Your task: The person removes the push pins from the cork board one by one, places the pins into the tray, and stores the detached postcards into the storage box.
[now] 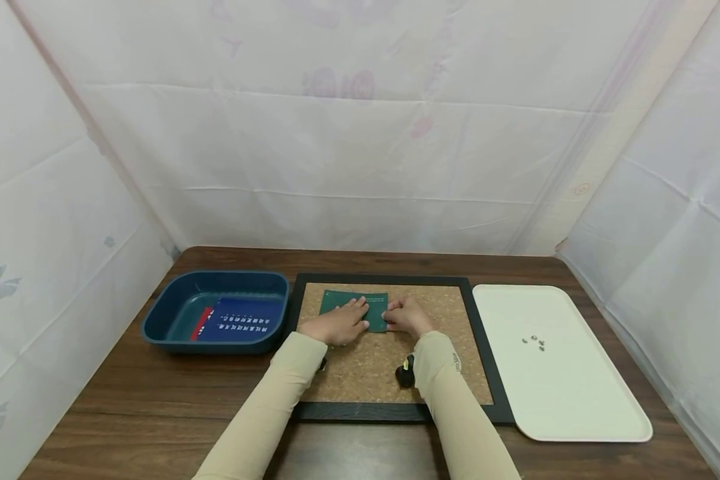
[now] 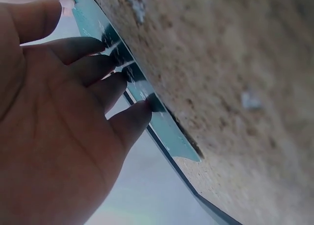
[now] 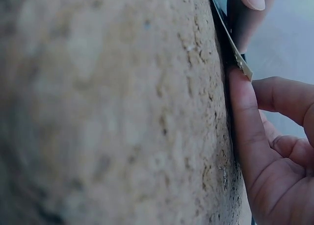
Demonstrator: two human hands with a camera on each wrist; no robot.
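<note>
A dark green card (image 1: 343, 300) lies flat on the upper part of a cork board (image 1: 366, 373) with a black frame. My left hand (image 1: 339, 324) rests on the card with straight fingers (image 2: 128, 118), pressing the card (image 2: 169, 134) against the cork. At the card's right edge my right hand (image 1: 403, 316) has its fingers curled. In the right wrist view one of its fingers (image 3: 243, 107) lies along the cork and meets the card's slightly raised corner (image 3: 241, 64). Whether it holds anything else is hidden.
A dark blue tray (image 1: 174, 303) to the left of the board holds a blue printed sheet (image 1: 237, 321). To the right lies a white tray (image 1: 576, 393) with a few small dark pins (image 1: 535, 342). White sheeting closes in the wooden table (image 1: 150, 407) on three sides.
</note>
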